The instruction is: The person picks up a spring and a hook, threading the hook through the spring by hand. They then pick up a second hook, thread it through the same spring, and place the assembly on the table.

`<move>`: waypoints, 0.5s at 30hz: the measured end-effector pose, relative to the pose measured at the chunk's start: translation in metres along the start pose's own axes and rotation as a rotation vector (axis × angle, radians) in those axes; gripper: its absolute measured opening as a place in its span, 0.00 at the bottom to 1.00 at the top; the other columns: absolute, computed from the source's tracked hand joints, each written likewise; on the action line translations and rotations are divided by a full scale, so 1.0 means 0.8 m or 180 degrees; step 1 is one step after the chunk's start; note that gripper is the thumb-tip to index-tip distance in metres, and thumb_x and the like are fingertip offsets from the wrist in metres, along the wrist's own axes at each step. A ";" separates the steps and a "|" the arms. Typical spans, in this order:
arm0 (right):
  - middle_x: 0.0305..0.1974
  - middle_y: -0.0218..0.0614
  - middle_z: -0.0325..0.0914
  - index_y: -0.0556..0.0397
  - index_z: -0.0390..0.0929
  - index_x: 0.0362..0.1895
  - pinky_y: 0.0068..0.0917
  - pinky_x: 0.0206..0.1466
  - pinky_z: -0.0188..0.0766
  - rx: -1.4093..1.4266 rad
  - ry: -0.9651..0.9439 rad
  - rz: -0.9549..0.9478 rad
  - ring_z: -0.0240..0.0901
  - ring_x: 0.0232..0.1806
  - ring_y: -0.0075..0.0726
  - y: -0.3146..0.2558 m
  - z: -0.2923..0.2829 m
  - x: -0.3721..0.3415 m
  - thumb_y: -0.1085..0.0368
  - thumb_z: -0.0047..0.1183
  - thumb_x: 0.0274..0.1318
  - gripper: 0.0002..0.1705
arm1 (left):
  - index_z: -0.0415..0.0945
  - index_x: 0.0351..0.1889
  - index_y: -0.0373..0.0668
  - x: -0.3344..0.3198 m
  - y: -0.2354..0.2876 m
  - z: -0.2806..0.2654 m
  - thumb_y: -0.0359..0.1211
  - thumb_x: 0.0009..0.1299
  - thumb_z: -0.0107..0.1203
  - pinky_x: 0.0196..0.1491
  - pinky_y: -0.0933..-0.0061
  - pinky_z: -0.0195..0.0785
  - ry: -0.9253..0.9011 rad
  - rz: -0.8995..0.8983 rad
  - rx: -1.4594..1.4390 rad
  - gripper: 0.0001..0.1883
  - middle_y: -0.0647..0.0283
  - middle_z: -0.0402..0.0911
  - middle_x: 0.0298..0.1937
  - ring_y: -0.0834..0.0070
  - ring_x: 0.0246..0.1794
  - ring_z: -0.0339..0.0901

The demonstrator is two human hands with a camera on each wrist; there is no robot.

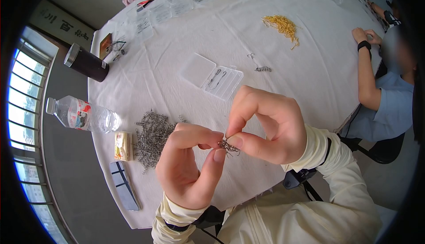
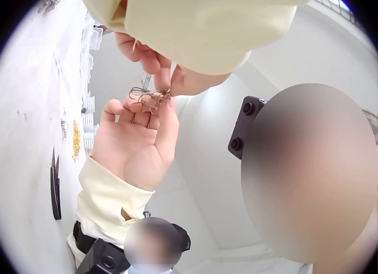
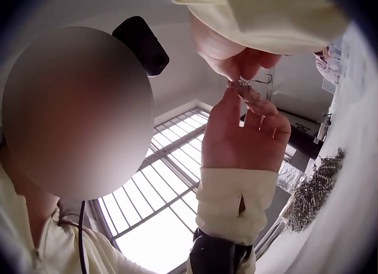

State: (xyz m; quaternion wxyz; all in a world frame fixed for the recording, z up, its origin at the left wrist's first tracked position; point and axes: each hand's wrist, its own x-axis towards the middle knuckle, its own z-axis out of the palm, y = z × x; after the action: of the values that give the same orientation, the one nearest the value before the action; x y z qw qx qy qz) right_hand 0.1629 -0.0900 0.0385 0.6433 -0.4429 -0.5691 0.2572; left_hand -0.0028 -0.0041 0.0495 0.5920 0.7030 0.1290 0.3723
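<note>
A small tangle of wire hooks and coils (image 1: 230, 147) is pinched between both hands above the table's near part. My left hand (image 1: 190, 164) holds its left side with thumb and forefinger; my right hand (image 1: 271, 126) pinches its upper right side. The fingertips of the two hands nearly meet. In the left wrist view the thin hooks (image 2: 142, 94) stick out beside the fingers. The right wrist view shows a coil (image 3: 239, 85) at the fingertips and a hook to its right. Left of my left hand lies a pile of grey wire pieces (image 1: 152, 140).
An open clear case (image 1: 226, 81) with hooks lies mid-table, near a loose coiled piece (image 1: 263, 69). Yellow pieces (image 1: 283, 26) lie farther back. A bottle (image 1: 82, 114), dark tumbler (image 1: 88, 63), tissue pack (image 1: 123, 146) and phone (image 1: 125, 185) are at left. People sit across and at right.
</note>
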 end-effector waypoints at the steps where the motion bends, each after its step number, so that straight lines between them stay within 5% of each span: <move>1: 0.31 0.33 0.76 0.55 0.76 0.34 0.24 0.39 0.66 -0.0028 0.0040 -0.0065 0.71 0.33 0.26 0.003 0.001 0.000 0.75 0.57 0.49 0.06 | 0.72 0.42 0.33 0.000 0.000 0.000 0.19 0.62 0.56 0.43 0.74 0.64 -0.0030 -0.0017 0.0042 0.10 0.57 0.78 0.39 0.75 0.36 0.71; 6: 0.29 0.28 0.76 0.53 0.77 0.33 0.23 0.37 0.65 -0.0019 0.0124 -0.0066 0.71 0.31 0.22 0.001 0.003 0.000 0.73 0.57 0.50 0.05 | 0.73 0.42 0.32 0.000 -0.002 -0.001 0.20 0.63 0.56 0.44 0.75 0.63 -0.0019 -0.0214 -0.0074 0.09 0.58 0.77 0.38 0.76 0.36 0.70; 9: 0.33 0.35 0.76 0.58 0.75 0.34 0.25 0.43 0.65 0.0066 -0.0039 0.0199 0.70 0.35 0.27 -0.002 0.002 -0.001 0.76 0.57 0.50 0.05 | 0.73 0.41 0.33 0.000 -0.002 -0.001 0.20 0.63 0.57 0.44 0.75 0.63 -0.0001 -0.0285 -0.0179 0.08 0.59 0.76 0.37 0.76 0.36 0.69; 11: 0.27 0.26 0.76 0.52 0.77 0.33 0.22 0.38 0.64 0.0053 0.0186 0.0107 0.70 0.30 0.21 0.002 0.005 -0.001 0.72 0.58 0.50 0.05 | 0.74 0.40 0.33 0.000 -0.003 -0.001 0.20 0.63 0.57 0.44 0.76 0.62 -0.0007 -0.0288 -0.0226 0.08 0.60 0.76 0.36 0.76 0.35 0.69; 15: 0.27 0.26 0.76 0.52 0.77 0.33 0.22 0.38 0.64 0.0087 0.0142 0.0125 0.70 0.30 0.21 0.003 0.005 -0.002 0.72 0.58 0.50 0.04 | 0.74 0.40 0.34 0.000 -0.003 0.000 0.21 0.63 0.57 0.44 0.76 0.62 0.0067 -0.0341 -0.0383 0.07 0.61 0.75 0.36 0.77 0.35 0.68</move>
State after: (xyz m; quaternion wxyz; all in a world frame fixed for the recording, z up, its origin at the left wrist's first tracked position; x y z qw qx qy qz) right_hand 0.1591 -0.0890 0.0359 0.6566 -0.4508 -0.5422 0.2677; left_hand -0.0022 -0.0031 0.0470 0.6509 0.6543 0.1501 0.3546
